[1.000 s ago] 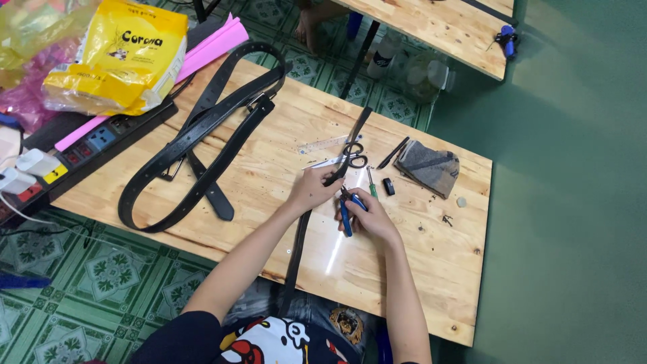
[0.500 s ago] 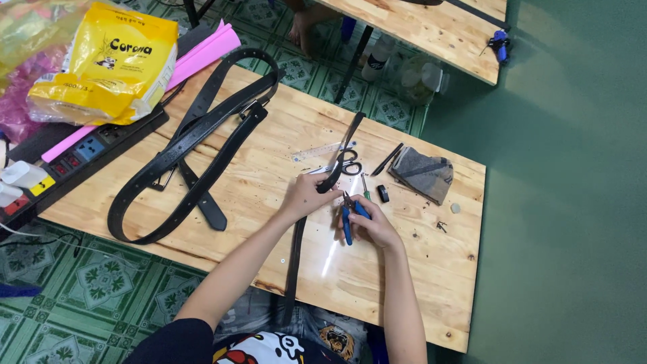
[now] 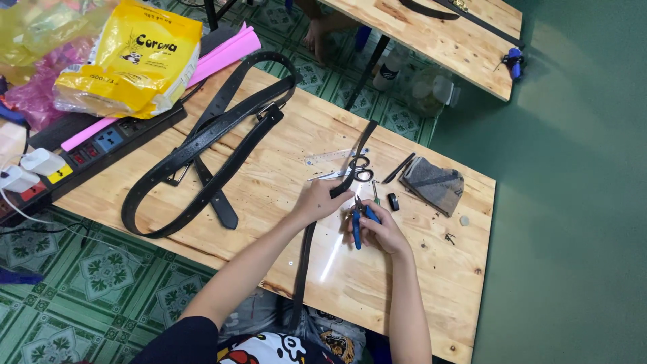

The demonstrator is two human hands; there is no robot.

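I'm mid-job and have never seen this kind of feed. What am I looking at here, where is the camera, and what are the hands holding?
There is no machine here: a person works with two bare hands, filmed from a camera on their own head looking down. The left hand pins a black strap to the wooden table. The right hand holds blue-handled pliers close to that strap. Beside them lie scissors, a clear ruler and a grey pouch. Further left lie looped black belts, a power strip and a yellow bag.
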